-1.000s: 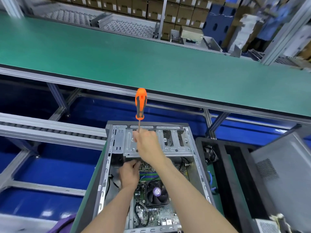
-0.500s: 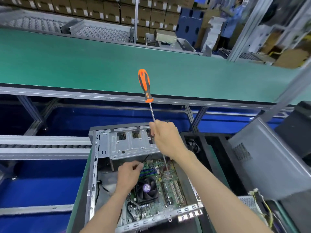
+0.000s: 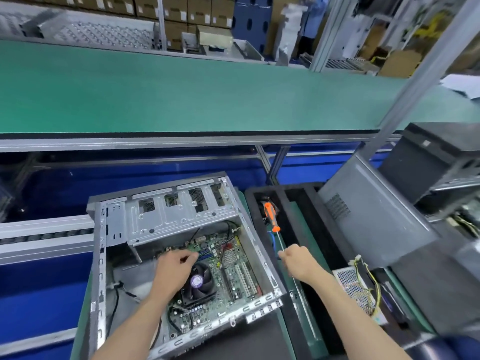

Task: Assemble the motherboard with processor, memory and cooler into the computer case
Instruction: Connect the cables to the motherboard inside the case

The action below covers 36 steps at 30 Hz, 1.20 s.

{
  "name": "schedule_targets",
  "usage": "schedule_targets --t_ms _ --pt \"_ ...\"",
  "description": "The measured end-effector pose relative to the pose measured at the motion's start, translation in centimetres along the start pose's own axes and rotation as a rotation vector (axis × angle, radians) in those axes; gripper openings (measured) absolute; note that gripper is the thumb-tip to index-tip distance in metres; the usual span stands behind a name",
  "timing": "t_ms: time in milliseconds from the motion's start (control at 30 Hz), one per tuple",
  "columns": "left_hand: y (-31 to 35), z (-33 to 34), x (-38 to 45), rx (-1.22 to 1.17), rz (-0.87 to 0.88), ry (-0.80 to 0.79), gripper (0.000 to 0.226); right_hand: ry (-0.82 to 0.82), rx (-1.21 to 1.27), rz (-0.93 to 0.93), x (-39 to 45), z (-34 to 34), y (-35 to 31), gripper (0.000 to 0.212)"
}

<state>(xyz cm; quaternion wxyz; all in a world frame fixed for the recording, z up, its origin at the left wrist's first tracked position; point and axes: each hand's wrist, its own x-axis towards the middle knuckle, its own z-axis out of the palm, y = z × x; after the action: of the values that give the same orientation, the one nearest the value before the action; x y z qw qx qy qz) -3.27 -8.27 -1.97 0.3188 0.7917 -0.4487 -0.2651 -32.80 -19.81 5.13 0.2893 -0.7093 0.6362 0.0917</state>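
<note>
An open grey computer case (image 3: pixel 114 229) lies on its side before me. The green motherboard (image 3: pixel 233 266) sits inside it, with a black cooler fan (image 3: pixel 200 284) mounted at its middle. My left hand (image 3: pixel 174 268) reaches into the case at the board's upper left edge, fingers curled; what they pinch is hidden. My right hand (image 3: pixel 296 261) grips the thin metal shaft of an orange-handled screwdriver (image 3: pixel 271 216) to the right of the case, over a black foam tray (image 3: pixel 298 203), with the handle pointing away from me.
A grey case side panel (image 3: pixel 371 224) leans right of the tray. A perforated power supply (image 3: pixel 355 287) with yellow wires lies at lower right. Another dark case (image 3: pixel 436 162) stands at far right. A green conveyor belt (image 3: pixel 181 94) runs across behind.
My right hand has carried the screwdriver from above the case down and right to the black tray, lowering its handle. The left hand has stayed at the board's upper left.
</note>
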Motion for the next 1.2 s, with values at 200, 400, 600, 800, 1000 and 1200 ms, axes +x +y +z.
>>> schedule_targets --t_ms 200,400,600,800,1000,1200 --pt "0.0 0.1 0.1 0.023 -0.027 -0.005 0.033 -0.104 -0.042 0.004 0.3 3.1 0.2 0.038" --pt "-0.2 0.1 0.1 0.008 -0.017 -0.008 0.025 -0.161 -0.203 0.018 2.4 5.9 -0.1 0.030" --pt "-0.3 0.0 0.1 0.015 -0.030 -0.044 0.029 -0.193 -0.411 0.001 3.3 5.6 -0.4 0.035" --pt "0.3 -0.4 0.0 -0.002 -0.029 -0.011 0.021 0.036 -0.184 -0.053 2.2 1.5 -1.5 0.029" --pt "2.9 -0.2 1.0 0.069 0.127 0.066 0.014 0.702 0.226 -0.350 -2.4 -1.2 -6.2 0.046" --pt "4.5 1.1 2.0 0.182 0.159 -0.155 0.024 0.370 0.083 -0.597 -5.0 5.1 -11.6 0.027"
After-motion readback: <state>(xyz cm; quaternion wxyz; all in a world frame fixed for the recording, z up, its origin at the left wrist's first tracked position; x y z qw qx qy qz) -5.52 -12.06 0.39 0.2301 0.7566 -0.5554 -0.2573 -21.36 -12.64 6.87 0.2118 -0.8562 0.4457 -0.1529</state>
